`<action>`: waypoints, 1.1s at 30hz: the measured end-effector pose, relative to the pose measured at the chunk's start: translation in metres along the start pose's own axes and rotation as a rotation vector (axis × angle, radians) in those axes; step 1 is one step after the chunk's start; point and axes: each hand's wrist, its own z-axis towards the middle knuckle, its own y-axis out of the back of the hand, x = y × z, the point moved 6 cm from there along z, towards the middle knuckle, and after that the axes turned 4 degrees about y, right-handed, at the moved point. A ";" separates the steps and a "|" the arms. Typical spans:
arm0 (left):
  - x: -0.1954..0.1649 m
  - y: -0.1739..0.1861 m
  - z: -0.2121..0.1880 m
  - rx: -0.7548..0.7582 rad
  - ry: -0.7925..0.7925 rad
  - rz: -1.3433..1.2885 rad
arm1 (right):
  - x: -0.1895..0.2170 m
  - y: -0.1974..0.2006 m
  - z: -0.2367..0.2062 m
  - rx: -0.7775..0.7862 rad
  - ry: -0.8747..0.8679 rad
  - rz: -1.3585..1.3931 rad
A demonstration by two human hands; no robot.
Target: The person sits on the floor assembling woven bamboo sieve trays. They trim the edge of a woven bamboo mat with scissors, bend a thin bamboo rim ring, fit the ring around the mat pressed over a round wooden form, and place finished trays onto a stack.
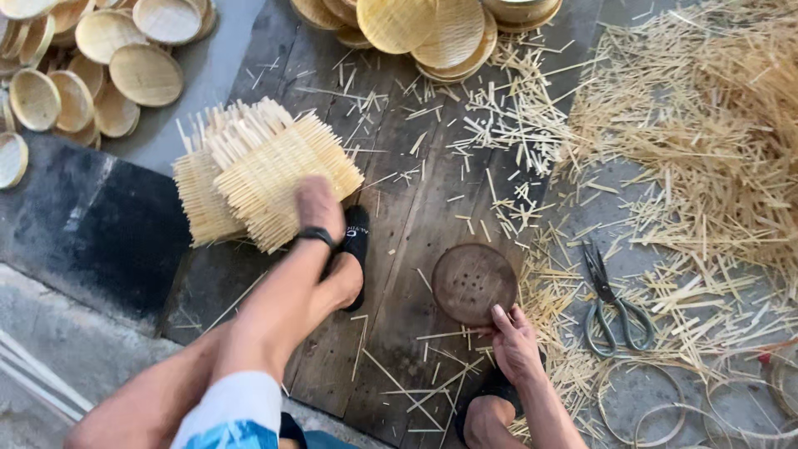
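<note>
the left hand (320,208) reaches forward onto a stack of square woven bamboo mats (258,170) with loose, uncut strip ends sticking out all round; the hand is blurred, its grip laid over the near edge of the top mat, and whether the fingers are clenched on it cannot be told. a dark band (316,236) sits on that wrist. the mats lie on a dark wooden board (416,208) on the floor, at its left side, just beyond a foot in a black sandal (353,249). the right hand (515,345) is low on the board's near right, its fingertips touching the near rim of a round dark wooden disc (474,283) with small holes in it, the grip loose and released rather than closed round it. the disc lies flat on the board, well apart from the mats. just right of the disc, a pair of shears (611,303) lies on the grey floor among short bamboo offcuts (706,150), which heap up thickly toward the far right. thin bamboo hoops (657,407) lie on the floor at the near right. finished round woven trays (125,66) are piled at the far left, and more of them (432,29) at the far end of the board.
</note>
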 end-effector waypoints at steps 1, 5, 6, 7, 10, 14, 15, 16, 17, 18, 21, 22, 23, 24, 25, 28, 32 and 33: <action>0.012 0.017 0.002 -0.330 -0.052 0.225 | 0.000 -0.005 0.000 -0.001 -0.016 0.007; 0.056 -0.013 0.014 0.304 0.016 -0.197 | 0.000 -0.009 0.003 0.024 -0.051 -0.078; 0.061 -0.016 0.014 0.392 0.019 -0.217 | -0.001 -0.005 0.003 0.012 -0.049 -0.077; 0.066 -0.017 0.016 0.476 0.024 -0.236 | -0.002 0.001 0.004 0.002 -0.045 -0.076; 0.077 -0.004 0.033 0.445 0.079 -0.428 | -0.004 0.025 0.003 -0.078 -0.022 -0.080; 0.059 0.059 0.030 -0.431 0.096 -0.471 | 0.011 0.050 0.001 -0.218 0.120 -0.195; 0.032 0.062 0.017 -0.419 0.009 -0.549 | 0.015 0.049 0.002 -0.177 0.149 -0.110; 0.000 0.066 -0.005 -0.400 -0.079 -0.633 | 0.022 0.048 0.003 -0.143 0.178 -0.027; -0.035 0.061 -0.023 -0.199 -0.184 -0.725 | 0.030 0.046 0.004 -0.109 0.213 0.053; -0.081 0.071 -0.061 -0.227 -0.475 -0.690 | 0.035 0.043 0.005 -0.044 0.174 0.118; -0.162 0.073 -0.173 0.270 -0.801 -0.863 | 0.046 0.038 0.011 -0.006 0.108 -0.042; -0.174 0.075 -0.199 0.268 -0.876 -0.743 | 0.050 0.043 0.013 -0.098 0.113 -0.339; -0.183 0.074 -0.217 0.261 -0.946 -0.621 | 0.053 0.047 0.015 -0.186 0.112 -0.637; -0.185 0.074 -0.221 0.277 -0.925 -0.698 | 0.051 0.047 0.017 -0.188 0.122 -0.580; -0.184 0.072 -0.221 0.296 -0.903 -0.773 | 0.049 0.048 0.020 -0.190 0.131 -0.521; -0.166 0.064 -0.192 0.188 -0.732 -1.050 | 0.040 0.051 0.025 -0.146 0.167 -0.398; -0.123 -0.032 -0.147 0.664 0.492 -1.219 | 0.035 0.058 0.022 -0.135 0.225 -0.301; -0.124 -0.046 -0.147 0.786 0.523 -1.322 | 0.035 0.058 0.020 -0.142 0.235 -0.292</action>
